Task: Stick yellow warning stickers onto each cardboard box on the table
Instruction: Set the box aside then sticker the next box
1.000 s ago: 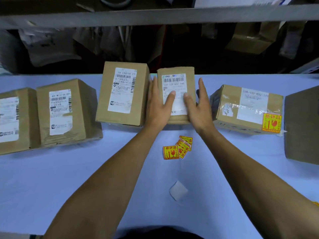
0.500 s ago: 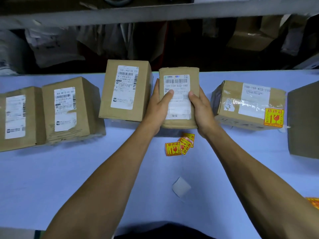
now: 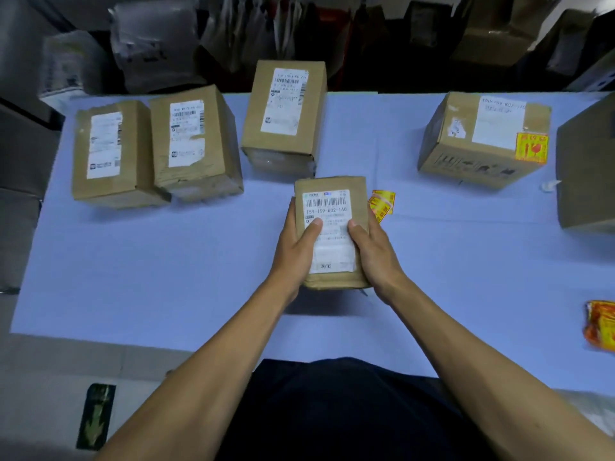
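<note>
Head view
Surface: a pale blue table (image 3: 166, 261) fills the middle of the frame; dark shelving with bags and cartons runs along the top.
Boxes: six cardboard boxes, counted.
- Upper left: two side by side, first box (image 3: 109, 154) and second box (image 3: 196, 141), touching or nearly so.
- Upper centre: third box (image 3: 283, 111).
- Upper right: fourth box (image 3: 482, 138), bearing one yellow sticker (image 3: 531, 148).
- Right edge: fifth box (image 3: 587, 168), cut off.
- Centre: held box (image 3: 332, 232), white label up.
Loose stickers (image 3: 382, 202): a small pile just right of the held box, partly hidden; number cannot be told.
Sticker pack (image 3: 600, 326): lower right edge.
Left hand (image 3: 296, 251): curled round the held box's left side, thumb on the label.
Right hand (image 3: 374, 251): curled round its right side, thumb on the label.
</note>
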Demonstrator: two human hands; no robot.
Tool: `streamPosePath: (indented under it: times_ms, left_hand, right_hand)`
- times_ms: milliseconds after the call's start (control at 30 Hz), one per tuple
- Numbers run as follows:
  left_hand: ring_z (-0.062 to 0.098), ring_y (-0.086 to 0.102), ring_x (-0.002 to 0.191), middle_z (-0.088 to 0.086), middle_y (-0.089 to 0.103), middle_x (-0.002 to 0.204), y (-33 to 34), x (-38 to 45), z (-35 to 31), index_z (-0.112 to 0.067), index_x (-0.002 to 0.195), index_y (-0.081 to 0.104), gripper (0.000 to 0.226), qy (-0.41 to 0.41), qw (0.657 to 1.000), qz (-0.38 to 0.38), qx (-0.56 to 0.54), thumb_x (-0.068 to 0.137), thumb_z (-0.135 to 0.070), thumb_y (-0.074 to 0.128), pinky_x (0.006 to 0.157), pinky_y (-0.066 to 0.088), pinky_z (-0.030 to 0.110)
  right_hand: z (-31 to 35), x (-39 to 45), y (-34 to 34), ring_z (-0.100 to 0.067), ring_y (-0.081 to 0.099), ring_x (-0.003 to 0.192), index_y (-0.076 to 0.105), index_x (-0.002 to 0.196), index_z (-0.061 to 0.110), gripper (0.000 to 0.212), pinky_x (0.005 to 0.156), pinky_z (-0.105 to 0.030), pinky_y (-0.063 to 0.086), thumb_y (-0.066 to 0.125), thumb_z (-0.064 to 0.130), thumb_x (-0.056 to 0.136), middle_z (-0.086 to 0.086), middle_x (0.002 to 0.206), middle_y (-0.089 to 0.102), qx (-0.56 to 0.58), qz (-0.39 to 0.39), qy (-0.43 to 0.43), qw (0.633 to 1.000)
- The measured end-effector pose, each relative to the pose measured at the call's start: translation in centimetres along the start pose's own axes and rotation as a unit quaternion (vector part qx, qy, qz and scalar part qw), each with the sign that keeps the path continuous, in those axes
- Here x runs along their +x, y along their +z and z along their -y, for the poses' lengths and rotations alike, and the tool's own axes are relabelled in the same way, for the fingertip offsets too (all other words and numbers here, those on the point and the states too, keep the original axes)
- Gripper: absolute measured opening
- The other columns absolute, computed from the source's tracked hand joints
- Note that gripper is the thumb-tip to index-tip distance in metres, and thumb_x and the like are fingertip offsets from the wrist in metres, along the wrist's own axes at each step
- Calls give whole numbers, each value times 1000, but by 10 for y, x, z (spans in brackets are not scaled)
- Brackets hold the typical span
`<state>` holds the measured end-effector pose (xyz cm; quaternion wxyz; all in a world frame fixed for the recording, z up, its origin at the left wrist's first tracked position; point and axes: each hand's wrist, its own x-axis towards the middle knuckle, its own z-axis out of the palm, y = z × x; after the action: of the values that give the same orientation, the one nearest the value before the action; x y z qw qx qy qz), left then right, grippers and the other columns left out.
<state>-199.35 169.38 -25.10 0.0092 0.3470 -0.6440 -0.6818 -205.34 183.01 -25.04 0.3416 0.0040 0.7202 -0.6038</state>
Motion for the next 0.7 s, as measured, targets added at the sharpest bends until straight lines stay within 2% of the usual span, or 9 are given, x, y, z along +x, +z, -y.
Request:
streamPosePath:
  times_ms: [100,200,400,500,567,633,700]
  left_hand:
    - [2,68,105,-23,69,115,-22,-20,23,-39,138,48,51,-28,999,-11,19,87,-37,58,87,54,26]
    - [5,68,105,-21,70,116,-38,-30,39,-41,137,48,52,-47,998,-13,30,86,-39,60,91,55,34]
    - [11,67,108,-12,67,123,-46,-27,43,-37,139,46,53,-54,996,-10,66,87,-41,56,100,52,44]
    - [15,63,114,-8,64,129,-48,-25,39,-34,144,41,55,-48,993,-4,106,92,-38,56,104,49,45]
    - [19,53,129,-2,53,144,-48,-23,36,-30,151,32,60,-14,983,-19,181,96,-33,56,111,42,45]
    - [22,23,150,2,24,164,-46,-18,31,-26,157,15,69,46,951,-34,303,99,-33,53,121,25,43]
    - [22,1,154,3,5,168,-41,-9,22,-23,158,9,71,127,903,-24,410,101,-35,49,123,8,42]
  right_hand:
    - [-20,-19,19,-6,60,121,40,146,43,54,109,-42,44,49,50,93,18,133,63,-22,40,5,999]
    - [-34,-27,34,0,60,118,38,146,43,53,109,-39,44,51,50,95,22,132,62,-51,49,9,997]
    - [-40,-24,44,-7,57,124,28,152,40,59,111,-37,43,49,47,98,16,140,57,-86,47,26,995]
    - [-38,-20,40,-1,58,121,36,150,37,52,109,-32,43,48,44,100,16,139,58,-80,50,30,995]
    - [-34,-16,34,2,58,115,47,145,32,43,104,-25,41,45,43,103,14,135,59,-78,2,30,997]
    - [-30,-6,23,-12,57,119,53,141,21,41,97,-24,37,43,37,104,1,136,60,-162,-85,14,983]
    - [-27,7,10,-26,57,121,57,136,13,37,95,-29,42,47,25,102,-9,133,62,-269,-128,-15,954]
